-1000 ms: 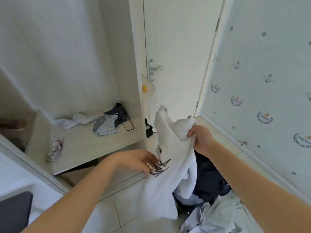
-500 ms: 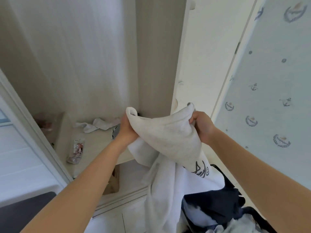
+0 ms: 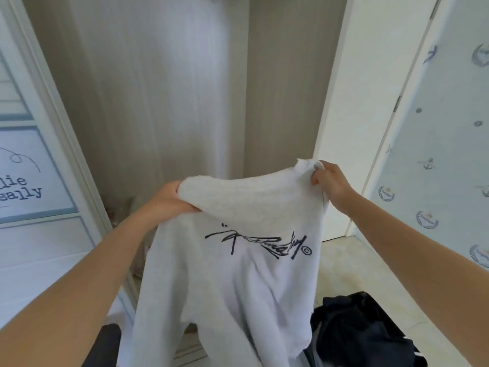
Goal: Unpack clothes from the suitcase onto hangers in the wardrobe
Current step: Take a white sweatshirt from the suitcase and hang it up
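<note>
A white sweatshirt (image 3: 238, 282) with a black script print hangs spread in front of the open wardrobe (image 3: 164, 96). My left hand (image 3: 169, 198) grips its upper left edge and my right hand (image 3: 329, 181) pinches its upper right corner, holding it at about chest height. The suitcase (image 3: 381, 311) lies at the lower right, with dark clothes (image 3: 354, 337) in it. No hanger is in view. The sweatshirt hides the wardrobe's lower shelf.
The wardrobe's sliding door (image 3: 31, 168) with printed lettering stands at the left. A white room door (image 3: 370, 88) and patterned wallpaper (image 3: 444, 154) are at the right. A dark object (image 3: 103, 345) sits at the bottom left. Pale tiled floor (image 3: 352, 263) shows beside the suitcase.
Both hands have raised the sweatshirt and spread it wide, so its print faces me. My view has tilted up into the wardrobe; the shelf with loose items is out of sight.
</note>
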